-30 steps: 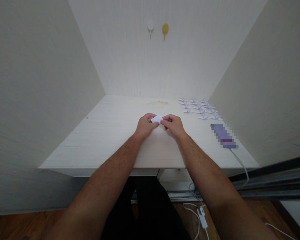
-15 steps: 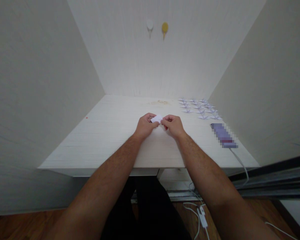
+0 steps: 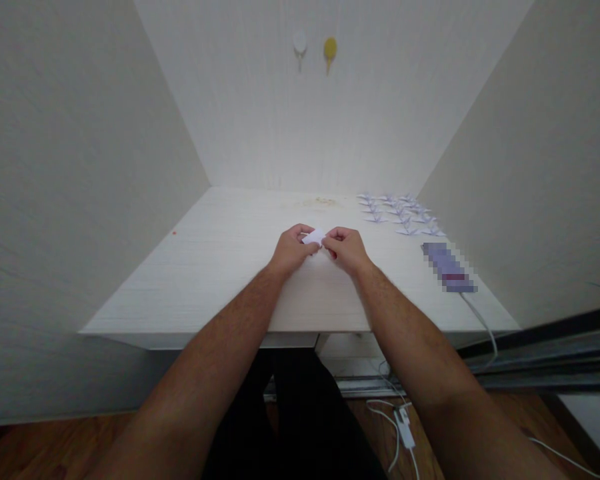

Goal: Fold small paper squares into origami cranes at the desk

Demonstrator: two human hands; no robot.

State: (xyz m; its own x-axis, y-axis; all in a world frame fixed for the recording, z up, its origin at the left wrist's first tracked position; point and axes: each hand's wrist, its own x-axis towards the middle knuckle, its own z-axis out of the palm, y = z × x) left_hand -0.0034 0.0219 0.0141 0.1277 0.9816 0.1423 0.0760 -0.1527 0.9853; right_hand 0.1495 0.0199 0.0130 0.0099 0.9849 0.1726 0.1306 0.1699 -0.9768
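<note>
A small folded piece of white paper point(image 3: 314, 237) is held just over the middle of the white desk point(image 3: 220, 267). My left hand point(image 3: 295, 250) is closed on its left side, thumb in front and fingers behind. At the paper's right corner, my right hand point(image 3: 346, 247) pinches with thumb and forefinger, its other fingers curled. The fingertips partly cover the paper, so its exact folds are too small to tell.
Several white paper cranes point(image 3: 397, 215) stand in rows at the desk's back right. Nearer lies a blurred-out phone point(image 3: 449, 268) with a white cable point(image 3: 480, 321) running off the edge. Walls enclose the desk; two hooks point(image 3: 330, 50) hang behind. A power strip point(image 3: 405, 428) lies on the floor.
The view has tilted down very slightly, so the scene sits a little differently in the picture. Both hands keep their hold on the paper with hardly any visible movement.
</note>
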